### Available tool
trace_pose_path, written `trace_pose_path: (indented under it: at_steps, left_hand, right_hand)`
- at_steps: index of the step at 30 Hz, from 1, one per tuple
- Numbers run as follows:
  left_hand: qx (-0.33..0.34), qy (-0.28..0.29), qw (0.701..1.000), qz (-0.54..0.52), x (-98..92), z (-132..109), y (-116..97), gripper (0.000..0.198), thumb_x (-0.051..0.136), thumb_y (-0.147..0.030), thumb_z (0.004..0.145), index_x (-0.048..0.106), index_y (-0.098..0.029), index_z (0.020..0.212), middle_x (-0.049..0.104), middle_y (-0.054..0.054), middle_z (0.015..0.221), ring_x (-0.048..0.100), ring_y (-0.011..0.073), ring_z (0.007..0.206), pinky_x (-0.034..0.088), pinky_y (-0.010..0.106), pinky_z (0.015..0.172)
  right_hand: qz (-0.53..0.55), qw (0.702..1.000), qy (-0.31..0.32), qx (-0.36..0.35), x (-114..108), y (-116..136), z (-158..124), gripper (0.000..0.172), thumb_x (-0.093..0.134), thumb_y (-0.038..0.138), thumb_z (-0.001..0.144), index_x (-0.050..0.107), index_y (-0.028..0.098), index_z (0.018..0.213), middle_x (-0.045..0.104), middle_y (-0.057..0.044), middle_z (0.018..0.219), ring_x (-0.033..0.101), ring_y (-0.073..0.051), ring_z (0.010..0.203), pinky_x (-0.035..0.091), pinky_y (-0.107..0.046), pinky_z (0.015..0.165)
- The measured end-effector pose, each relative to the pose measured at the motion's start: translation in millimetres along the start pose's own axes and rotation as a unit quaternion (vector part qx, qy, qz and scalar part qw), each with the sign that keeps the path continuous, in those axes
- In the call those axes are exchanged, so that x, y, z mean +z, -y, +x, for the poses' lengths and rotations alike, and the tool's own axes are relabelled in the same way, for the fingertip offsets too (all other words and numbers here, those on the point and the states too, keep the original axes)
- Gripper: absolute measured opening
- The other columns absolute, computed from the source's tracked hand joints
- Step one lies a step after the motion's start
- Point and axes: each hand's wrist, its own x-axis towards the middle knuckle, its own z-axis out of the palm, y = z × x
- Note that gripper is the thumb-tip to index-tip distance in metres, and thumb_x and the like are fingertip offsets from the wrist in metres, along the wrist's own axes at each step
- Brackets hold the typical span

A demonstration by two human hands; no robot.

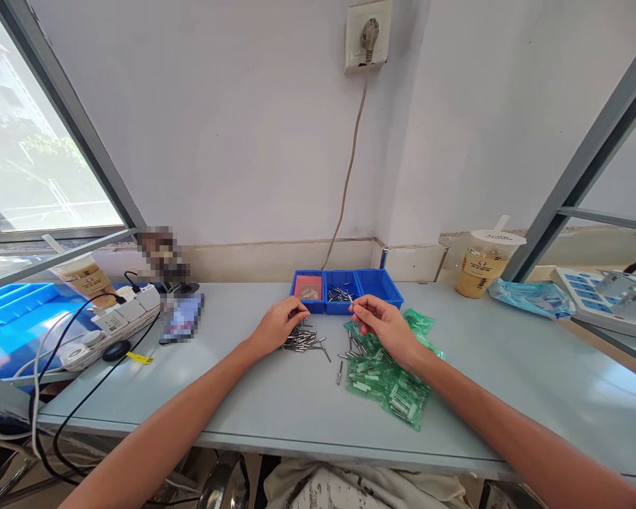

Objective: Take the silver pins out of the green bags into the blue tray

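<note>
Grey table (275,403), three blue bins (339,308); right fingers (369,305) pinching one thin pin (350,300); left fingers (295,307): grip unclear.

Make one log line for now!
left hand: at metal pins, grip unclear; right hand: pinching slim piece; green packets: near right hand; blue bins: beyond

Left hand (280,326), in front of the blue trays (379,285), hides part of the metal pin pile (303,340); can't tell if its fingertips hold one. Right hand (384,325), also in front of trays, covers some of the green bags (360,380); small piece (350,300) at its fingertips too tiny to identify. Left of trays: phone (183,317) pixelated, object (163,254) behind it too. Far right of trays: white case (593,300) cut off by picture edge.
</note>
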Motion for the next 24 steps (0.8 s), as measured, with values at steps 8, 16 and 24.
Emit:
trace_pose_path:
  at_steps: [8,16,24]
  left_hand:
    - [-0.002,0.015,1.000,0.011,-0.3,2.1,-3.2,0.020,0.058,-0.032,0.103,0.071,-0.019,0.095,0.068,0.003,0.091,0.058,0.0175,0.080,0.045,0.029,0.076]
    - [0.003,0.018,1.000,0.014,-0.6,1.9,-2.1,0.019,0.059,-0.030,0.102,0.073,-0.020,0.095,0.071,0.003,0.094,0.062,0.0178,0.083,0.047,0.029,0.078]
    - [0.004,0.029,0.999,0.017,-0.9,2.2,-2.0,0.020,0.061,-0.033,0.102,0.075,-0.020,0.096,0.072,0.005,0.096,0.063,0.0181,0.084,0.048,0.030,0.078]
  right_hand:
    - [0.033,0.999,0.033,0.024,2.0,1.3,-3.2,0.036,0.073,0.057,0.089,0.069,0.022,0.097,0.064,0.000,0.084,0.053,-0.011,0.062,0.045,-0.028,0.062]
    - [0.023,0.999,0.028,0.004,1.8,1.6,-2.2,0.036,0.074,0.056,0.088,0.065,0.024,0.099,0.063,0.002,0.088,0.054,-0.011,0.059,0.049,-0.029,0.060]
    - [0.003,1.000,0.024,-0.009,3.4,0.9,-1.6,0.037,0.079,0.055,0.083,0.058,0.025,0.092,0.053,0.004,0.081,0.051,-0.013,0.057,0.053,-0.030,0.050]
